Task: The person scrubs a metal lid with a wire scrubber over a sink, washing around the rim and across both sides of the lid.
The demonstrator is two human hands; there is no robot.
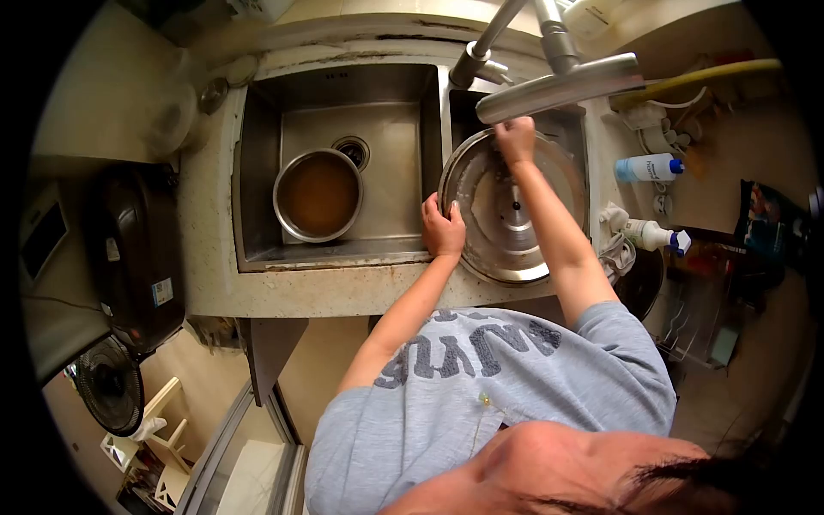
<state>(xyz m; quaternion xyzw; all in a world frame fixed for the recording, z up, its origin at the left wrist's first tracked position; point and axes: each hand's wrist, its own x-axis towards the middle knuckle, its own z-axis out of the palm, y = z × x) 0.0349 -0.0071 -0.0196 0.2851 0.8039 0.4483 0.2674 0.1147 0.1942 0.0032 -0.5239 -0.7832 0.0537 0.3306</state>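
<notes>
Soft shirt (536, 378) — left hand (443, 227), right hand (515, 142) at round, shiny cookware (489, 227).

two hands (444, 230), two sink basins (395, 129), one bowl (319, 196), one large round item (487, 225), two blue-topped bottles (645, 168), one fan (110, 384)

Kitchen w/ speckled pale counter (206, 287), stained along back edge; beige wall (94, 99) upper L. Bulky dark appliance (137, 245) L of counter, dark panel (273, 350) below it. Lower L: black fan (109, 384), white slatted furniture (176, 442), tan floor (210, 369), metal-framed glass panel (249, 455). Light warm, dimmer toward R side
</notes>
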